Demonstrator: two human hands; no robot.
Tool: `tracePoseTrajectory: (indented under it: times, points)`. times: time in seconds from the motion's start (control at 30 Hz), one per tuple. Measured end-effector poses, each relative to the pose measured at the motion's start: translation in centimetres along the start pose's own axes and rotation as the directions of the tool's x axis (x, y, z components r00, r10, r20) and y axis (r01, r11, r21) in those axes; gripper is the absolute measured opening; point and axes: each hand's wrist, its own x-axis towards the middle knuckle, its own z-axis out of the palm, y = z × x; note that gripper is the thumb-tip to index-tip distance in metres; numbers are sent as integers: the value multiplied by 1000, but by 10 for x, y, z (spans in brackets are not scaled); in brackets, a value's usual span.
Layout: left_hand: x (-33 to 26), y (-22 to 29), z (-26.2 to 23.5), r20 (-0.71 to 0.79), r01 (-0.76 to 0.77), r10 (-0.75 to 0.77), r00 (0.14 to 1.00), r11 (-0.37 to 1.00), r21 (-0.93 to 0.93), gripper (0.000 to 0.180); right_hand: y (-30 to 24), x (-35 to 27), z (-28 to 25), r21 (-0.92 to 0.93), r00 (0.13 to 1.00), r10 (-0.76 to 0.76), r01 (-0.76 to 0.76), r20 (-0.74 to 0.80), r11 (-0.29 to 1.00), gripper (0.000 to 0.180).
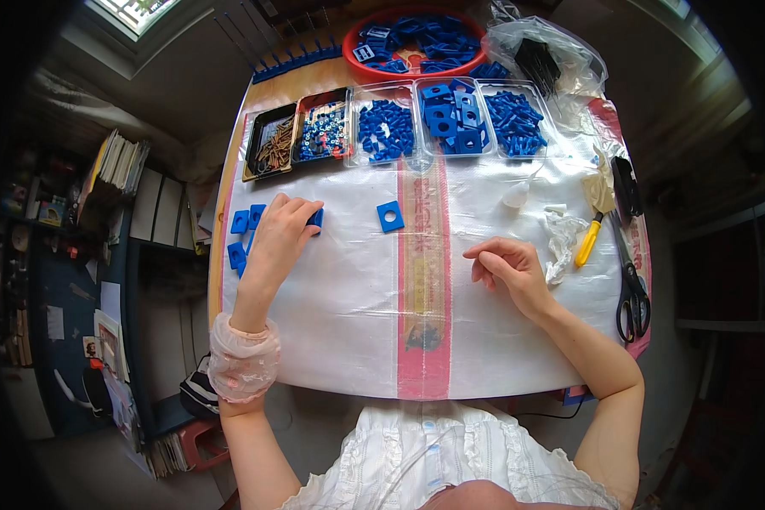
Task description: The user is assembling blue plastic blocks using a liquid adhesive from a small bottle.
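My left hand [285, 231] reaches over the left side of the covered table, its fingers bent down and closed on a small blue plastic piece [316, 219] that shows beside the fingertips. Several more blue pieces [240, 222] lie around and partly under this hand. A blue square plate with a round hole [389, 216] lies by itself near the middle, between the hands. To its right, my right hand [512, 269] hovers with loosely bent fingers apart; nothing shows in them.
Along the far side stand a black tray of screws [260, 158], a tray of small mixed parts [321, 127] and clear boxes of blue parts [459, 146]. Behind them is a red basin [348, 53]. At right lie crumpled tissue [561, 246], a yellow-handled brush [588, 242] and black scissors [632, 306].
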Motion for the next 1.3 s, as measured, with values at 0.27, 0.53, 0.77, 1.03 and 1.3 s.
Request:
tracePoseTrajectory:
  times: [0.27, 0.53, 0.77, 1.03, 1.3]
  points:
    - [-7, 23, 7, -72, -18, 18, 997, 1000, -3, 37, 0, 0, 0, 6, 1000, 2, -2, 10, 1000, 21]
    - [-13, 7, -3, 9, -20, 20, 1000, 999, 47, 38, 1, 0, 0, -7, 1000, 0, 0, 23, 1000, 21]
    - [-15, 39, 7, 7, -81, 81, 997, 997, -13, 42, -1, 1, 2, -22, 1000, 3, -3, 11, 1000, 20]
    - [-24, 27, -22, -210, 59, -103, 972, 976, -208, 27, -2, 0, 1, -35, 1000, 5, -5, 9, 999, 20]
    - [-79, -97, -22, -367, 450, -660, 656, 732, -512, 22, -1, 1, 2, -26, 1000, 4, -4, 28, 1000, 20]
